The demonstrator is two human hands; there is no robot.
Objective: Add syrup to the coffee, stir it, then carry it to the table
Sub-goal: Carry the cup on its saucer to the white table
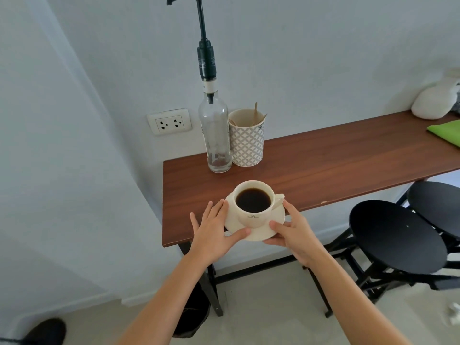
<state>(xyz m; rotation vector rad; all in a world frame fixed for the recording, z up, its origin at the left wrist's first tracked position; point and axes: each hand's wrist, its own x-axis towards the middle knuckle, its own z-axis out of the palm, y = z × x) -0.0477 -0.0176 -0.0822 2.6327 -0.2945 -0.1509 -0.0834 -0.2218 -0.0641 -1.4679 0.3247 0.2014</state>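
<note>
A cream cup (254,215) full of black coffee stands on a cream saucer (278,221) near the front edge of the brown wooden counter (336,165). My left hand (214,230) grips the saucer's left rim, thumb on top. My right hand (293,232) grips its right rim under the cup's handle. Behind the cup stands a clear glass syrup bottle (216,135) with a tall black pump, almost empty. Beside it a patterned holder (246,140) carries wooden stir sticks (256,113).
Two black round stools (395,235) stand under the counter on the right. A green cloth (448,131) and a white object (433,100) lie at the counter's far right. A wall socket (169,123) is at the left. A dark bin (191,317) sits below.
</note>
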